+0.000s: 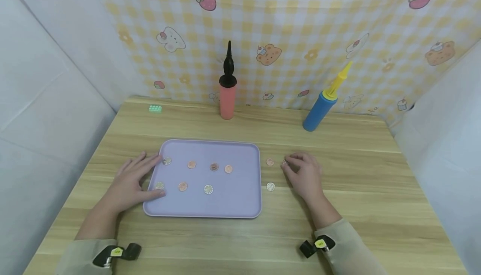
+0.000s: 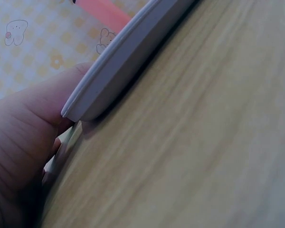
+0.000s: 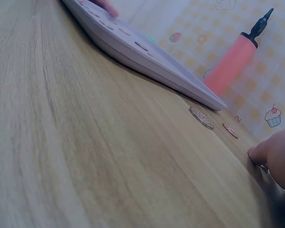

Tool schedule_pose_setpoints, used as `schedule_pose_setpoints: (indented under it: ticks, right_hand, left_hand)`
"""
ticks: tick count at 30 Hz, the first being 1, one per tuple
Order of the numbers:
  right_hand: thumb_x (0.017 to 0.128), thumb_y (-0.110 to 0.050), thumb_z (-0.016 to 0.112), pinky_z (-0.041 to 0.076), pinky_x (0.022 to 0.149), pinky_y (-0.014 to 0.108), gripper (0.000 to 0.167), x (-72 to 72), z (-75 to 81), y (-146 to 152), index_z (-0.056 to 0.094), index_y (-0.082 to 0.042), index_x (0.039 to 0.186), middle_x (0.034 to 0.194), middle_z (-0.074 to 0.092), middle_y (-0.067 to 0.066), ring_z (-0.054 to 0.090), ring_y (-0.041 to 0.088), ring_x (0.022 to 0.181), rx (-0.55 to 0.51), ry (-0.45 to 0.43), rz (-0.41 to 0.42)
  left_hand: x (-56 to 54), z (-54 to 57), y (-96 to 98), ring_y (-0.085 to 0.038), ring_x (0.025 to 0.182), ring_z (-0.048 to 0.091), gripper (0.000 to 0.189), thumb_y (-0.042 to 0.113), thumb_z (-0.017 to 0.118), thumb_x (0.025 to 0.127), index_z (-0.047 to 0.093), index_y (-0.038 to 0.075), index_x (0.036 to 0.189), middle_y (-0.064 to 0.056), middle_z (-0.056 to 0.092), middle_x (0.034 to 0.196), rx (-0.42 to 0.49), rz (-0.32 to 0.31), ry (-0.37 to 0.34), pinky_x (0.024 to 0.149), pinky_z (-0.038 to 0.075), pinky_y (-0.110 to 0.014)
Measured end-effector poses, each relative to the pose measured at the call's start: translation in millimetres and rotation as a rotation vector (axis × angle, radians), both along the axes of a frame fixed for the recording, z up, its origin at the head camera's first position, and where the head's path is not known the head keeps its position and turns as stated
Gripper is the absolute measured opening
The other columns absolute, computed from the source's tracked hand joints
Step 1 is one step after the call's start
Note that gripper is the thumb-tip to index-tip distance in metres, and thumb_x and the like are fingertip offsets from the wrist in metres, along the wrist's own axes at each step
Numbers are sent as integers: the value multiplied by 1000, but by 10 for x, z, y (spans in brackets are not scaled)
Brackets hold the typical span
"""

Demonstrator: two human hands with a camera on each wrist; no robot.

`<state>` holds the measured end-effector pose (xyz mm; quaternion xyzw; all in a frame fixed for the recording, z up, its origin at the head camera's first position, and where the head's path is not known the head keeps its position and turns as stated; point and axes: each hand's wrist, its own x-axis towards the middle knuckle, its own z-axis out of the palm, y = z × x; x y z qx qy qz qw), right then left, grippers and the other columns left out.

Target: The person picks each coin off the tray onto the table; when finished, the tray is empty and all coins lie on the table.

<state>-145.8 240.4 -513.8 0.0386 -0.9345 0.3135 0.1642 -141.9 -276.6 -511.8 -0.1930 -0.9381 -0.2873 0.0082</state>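
Observation:
A lilac tray lies on the table with several coins spread over it, some copper-coloured like the coin and some silvery like the coin. My left hand rests at the tray's left edge, fingers spread and thumb over the rim near a silvery coin. To the right of the tray, my right hand pinches a small coin at the tabletop, partly hidden by thumb and index finger. Beside it lie a copper coin and a silvery coin.
A pink hand pump with a black nozzle stands at the back of the table. Further right, a blue pump with a yellow nozzle leans against the patterned cloth. A mint-green toy brick sits at the back left.

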Motion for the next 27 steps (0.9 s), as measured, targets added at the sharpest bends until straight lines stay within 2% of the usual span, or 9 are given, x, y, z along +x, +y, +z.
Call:
schedule_pose_setpoints:
  ticks: [5, 10, 16, 27]
  right_hand:
    - [88, -19, 88, 39, 107, 60, 24, -3, 8, -23, 83, -3, 106, 115, 75, 16, 64, 39, 115, 36, 64, -8]
    - [85, -29, 89, 51, 95, 56, 29, -42, -1, -93, 84, -4, 98, 106, 77, 14, 70, 38, 104, 157, 155, -41]
    - [86, -34, 87, 50, 93, 60, 32, -79, -22, -117, 83, -6, 99, 107, 77, 14, 70, 38, 106, 205, 190, -55]
    - [87, -38, 81, 48, 92, 59, 33, -106, -48, -328, 82, -7, 99, 104, 75, 12, 65, 39, 109, 219, 405, 32]
  left_hand:
    - [1, 13, 10, -53, 157, 21, 106, 52, 93, 78, 43, 18, 165, -22, 44, 164, -2, -5, -5, 126, 2, -69]
    - [-1, 42, 6, -54, 156, 22, 106, 52, 93, 78, 43, 17, 165, -23, 44, 164, -9, -5, -3, 126, 3, -69]
    - [-2, 26, 6, -54, 155, 24, 105, 51, 93, 77, 44, 17, 164, -23, 45, 163, -6, -6, 10, 125, 5, -71]
    - [12, 12, -2, -54, 155, 24, 106, 53, 93, 76, 45, 18, 164, -22, 46, 163, -7, 4, 13, 126, 5, -69]
